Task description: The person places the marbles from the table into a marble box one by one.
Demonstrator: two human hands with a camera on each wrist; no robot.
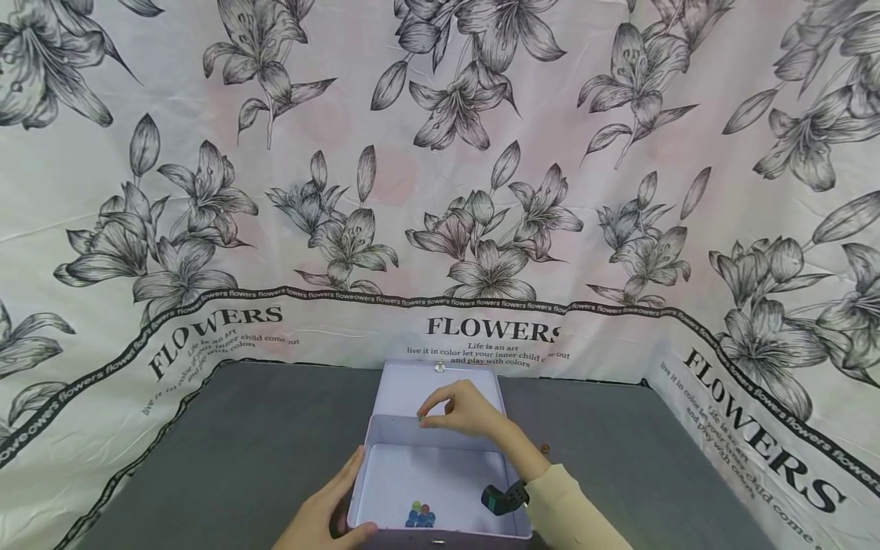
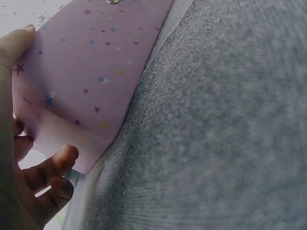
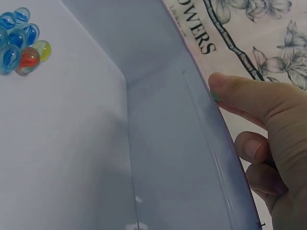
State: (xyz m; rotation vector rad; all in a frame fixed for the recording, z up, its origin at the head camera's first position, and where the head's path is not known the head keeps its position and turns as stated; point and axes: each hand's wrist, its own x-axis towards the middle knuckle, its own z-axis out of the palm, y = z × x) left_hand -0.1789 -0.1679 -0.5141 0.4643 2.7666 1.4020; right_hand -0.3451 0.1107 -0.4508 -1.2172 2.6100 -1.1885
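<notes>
A pale lilac tin box (image 1: 390, 483) with its lid tipped back lies before me. Its outer wall (image 2: 108, 62) carries small stars. My left hand (image 1: 328, 504) grips the box by its near left corner, thumb at the front rim and fingers along the side. Over the far part of the box, my right hand (image 1: 464, 409) pinches a small green marble (image 3: 215, 97) between thumb and forefinger, mostly covered by the fingertips. Inside, at the near edge, sit several blue glass marbles (image 3: 17, 37) with a red one (image 3: 28, 61) and a yellow-green one (image 3: 44, 51).
The raised lid (image 1: 406, 389), with a metal clasp at its top, leans at the back. A small brown thing (image 1: 545, 448) lies right of the box on the grey cloth (image 1: 289, 428). A flower-printed curtain (image 1: 344, 328) closes off the back and sides.
</notes>
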